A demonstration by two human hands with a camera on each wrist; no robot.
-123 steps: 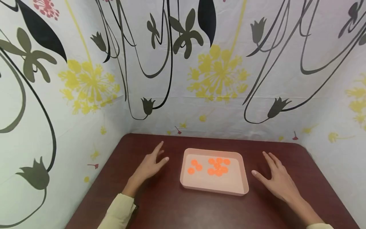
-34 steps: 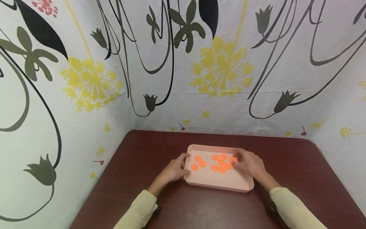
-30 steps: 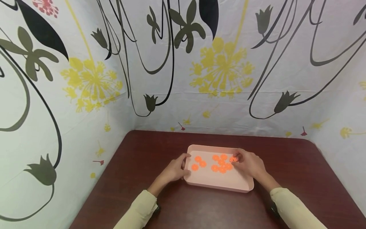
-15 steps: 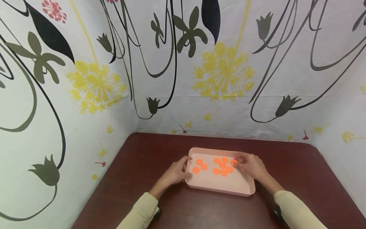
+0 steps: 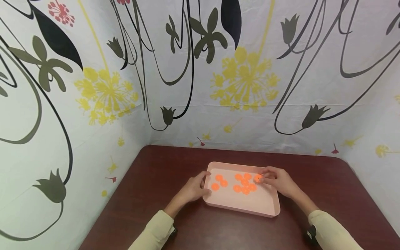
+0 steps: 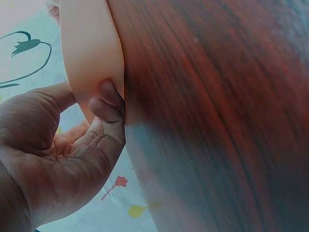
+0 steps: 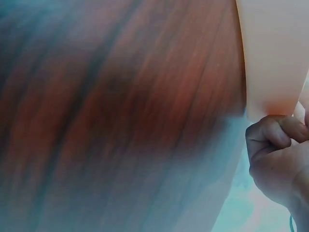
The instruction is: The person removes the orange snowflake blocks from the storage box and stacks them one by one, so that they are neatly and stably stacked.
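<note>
A pale peach tray [image 5: 256,204] stands on the dark table in the head view, with several flat orange discs [image 5: 245,182] in it. Three more discs [image 5: 215,186] lie apart at its left. My left hand [image 5: 192,189] grips the tray's left end between thumb and curled fingers; the left wrist view shows the fingertips [image 6: 113,96] pressed on the tray's outer wall. At the tray's far right, the thumb and fingers of my right hand [image 5: 281,180] pinch one orange disc [image 5: 258,178] marked with small dark dots. The right wrist view shows this hand [image 7: 277,150] with curled fingers, its disc hidden.
The reddish-brown table [image 5: 231,229] spreads around the tray, with rounded far corners. White cloth [image 5: 200,114] printed with flowers hangs behind the table and along both sides.
Both hands were apart from the tray about four seconds ago. Since then, the left has taken hold of its left end. The right has taken a disc and shifted slightly rightward.
</note>
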